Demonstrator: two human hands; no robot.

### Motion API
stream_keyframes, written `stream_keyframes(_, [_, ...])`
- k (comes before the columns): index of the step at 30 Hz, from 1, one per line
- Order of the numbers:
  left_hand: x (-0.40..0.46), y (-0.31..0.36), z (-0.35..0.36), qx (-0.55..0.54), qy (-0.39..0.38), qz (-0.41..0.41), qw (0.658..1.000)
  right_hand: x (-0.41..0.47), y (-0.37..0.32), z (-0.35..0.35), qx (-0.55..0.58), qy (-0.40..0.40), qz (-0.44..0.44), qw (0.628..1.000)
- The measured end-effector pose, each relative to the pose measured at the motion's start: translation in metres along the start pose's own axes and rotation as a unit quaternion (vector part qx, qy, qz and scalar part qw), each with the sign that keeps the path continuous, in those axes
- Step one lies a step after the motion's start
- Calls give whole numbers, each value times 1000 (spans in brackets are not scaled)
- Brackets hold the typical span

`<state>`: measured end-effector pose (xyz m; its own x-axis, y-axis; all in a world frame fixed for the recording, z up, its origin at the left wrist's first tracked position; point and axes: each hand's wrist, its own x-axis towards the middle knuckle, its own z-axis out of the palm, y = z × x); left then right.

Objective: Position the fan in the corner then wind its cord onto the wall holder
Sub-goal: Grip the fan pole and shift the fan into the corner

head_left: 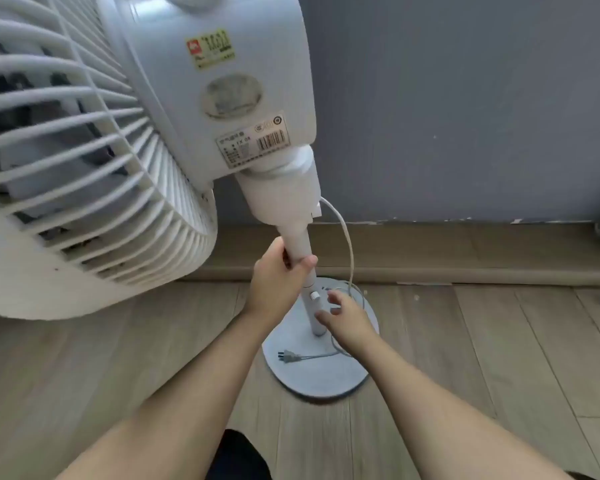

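Note:
A white pedestal fan stands on the wooden floor with its grille filling the upper left. My left hand grips the fan's pole just under the motor housing. My right hand hovers lower down beside the pole, fingers relaxed, holding nothing. The grey cord leaves the neck, hangs down and lies in loops on the round base. Its plug rests on the base. No wall holder is in view.
A grey wall rises behind the fan, with a wooden skirting ledge along its foot. Wood-look floor stretches to the right and left of the base. A dark shape shows at the bottom between my forearms.

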<state>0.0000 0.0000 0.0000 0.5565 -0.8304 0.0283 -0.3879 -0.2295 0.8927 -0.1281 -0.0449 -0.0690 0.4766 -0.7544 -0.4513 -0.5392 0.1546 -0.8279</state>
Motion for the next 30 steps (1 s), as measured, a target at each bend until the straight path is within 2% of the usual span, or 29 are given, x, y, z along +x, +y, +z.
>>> stream_keyframes(6, [5,0,-7,19,-21,26,999,18,-9,19,-6,49,-25,998])
stream_keyframes(12, [8,5,-10,36,-16,24,999,35,-19,22,-151,70,-64,984])
stream_keyframes(18, [-13,34,-18,66,-24,28,997,6,-31,12,-183,70,-49,979])
stream_keyframes(23, [-38,130,-56,56,-35,20,998,-66,-96,-31,-201,85,-41,975])
stream_keyframes(30, [-68,364,-152,36,-77,29,996,-226,-271,-134,-249,127,-42,959])
